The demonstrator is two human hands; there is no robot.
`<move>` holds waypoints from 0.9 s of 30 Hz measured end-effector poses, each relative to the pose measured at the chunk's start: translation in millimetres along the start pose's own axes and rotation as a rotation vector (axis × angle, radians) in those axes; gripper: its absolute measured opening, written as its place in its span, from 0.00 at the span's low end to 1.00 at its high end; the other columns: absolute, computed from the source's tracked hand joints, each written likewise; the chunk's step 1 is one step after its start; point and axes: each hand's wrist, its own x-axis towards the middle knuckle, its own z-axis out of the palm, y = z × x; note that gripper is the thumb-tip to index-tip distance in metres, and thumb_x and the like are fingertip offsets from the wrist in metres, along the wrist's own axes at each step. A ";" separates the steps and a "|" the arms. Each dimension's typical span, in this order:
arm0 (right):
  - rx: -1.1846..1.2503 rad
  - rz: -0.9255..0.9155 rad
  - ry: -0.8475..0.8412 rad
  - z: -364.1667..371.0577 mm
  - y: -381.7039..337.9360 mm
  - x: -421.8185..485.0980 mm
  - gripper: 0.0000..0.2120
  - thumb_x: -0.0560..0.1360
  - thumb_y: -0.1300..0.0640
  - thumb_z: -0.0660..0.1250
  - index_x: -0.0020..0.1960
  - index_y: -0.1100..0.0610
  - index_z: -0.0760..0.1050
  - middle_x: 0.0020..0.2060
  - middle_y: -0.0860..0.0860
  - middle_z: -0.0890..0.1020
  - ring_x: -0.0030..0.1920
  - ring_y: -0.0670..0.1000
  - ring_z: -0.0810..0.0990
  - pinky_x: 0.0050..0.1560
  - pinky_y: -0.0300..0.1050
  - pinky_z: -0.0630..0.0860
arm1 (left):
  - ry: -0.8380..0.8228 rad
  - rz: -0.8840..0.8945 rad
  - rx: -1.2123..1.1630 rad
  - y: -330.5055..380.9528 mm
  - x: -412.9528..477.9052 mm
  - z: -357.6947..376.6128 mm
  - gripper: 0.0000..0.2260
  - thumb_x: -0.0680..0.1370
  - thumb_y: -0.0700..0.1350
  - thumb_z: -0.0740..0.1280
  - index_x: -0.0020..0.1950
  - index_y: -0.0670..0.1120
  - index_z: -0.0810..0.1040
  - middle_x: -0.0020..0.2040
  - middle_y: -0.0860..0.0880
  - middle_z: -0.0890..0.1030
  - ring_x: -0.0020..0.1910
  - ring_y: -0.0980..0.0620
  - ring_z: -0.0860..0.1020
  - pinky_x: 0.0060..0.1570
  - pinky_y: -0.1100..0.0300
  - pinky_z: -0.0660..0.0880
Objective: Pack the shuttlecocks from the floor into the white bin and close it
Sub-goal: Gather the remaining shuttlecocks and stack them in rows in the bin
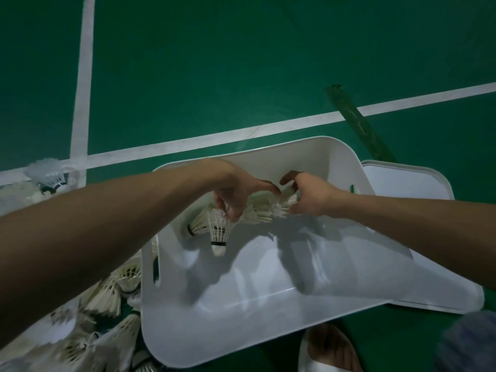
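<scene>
Our bin [241, 312] sits open on the green floor [214, 63], its smooth white hollow mostly bare, with the lid [402, 183] flat at its right edge. Above the far wall, our left hand [239, 194] curls round feathered shuttlecocks [260, 209]. Our right hand [308, 196] pinches the same nested row. A loose pile [107, 294] lies outside the left wall.

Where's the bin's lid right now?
In the head view, the lid lies on the green floor at the right, directly beside the white bin.
</scene>
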 end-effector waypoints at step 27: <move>-0.222 0.095 0.006 0.8 -6.7 -8.3 0.22 0.73 0.56 0.73 0.59 0.64 0.67 0.47 0.57 0.76 0.43 0.55 0.74 0.40 0.44 0.70 | 0.197 0.061 -0.406 -21.2 -20.9 22.6 0.39 0.71 0.32 0.71 0.73 0.61 0.60 0.55 0.42 0.74 0.41 0.47 0.79 0.39 0.54 0.82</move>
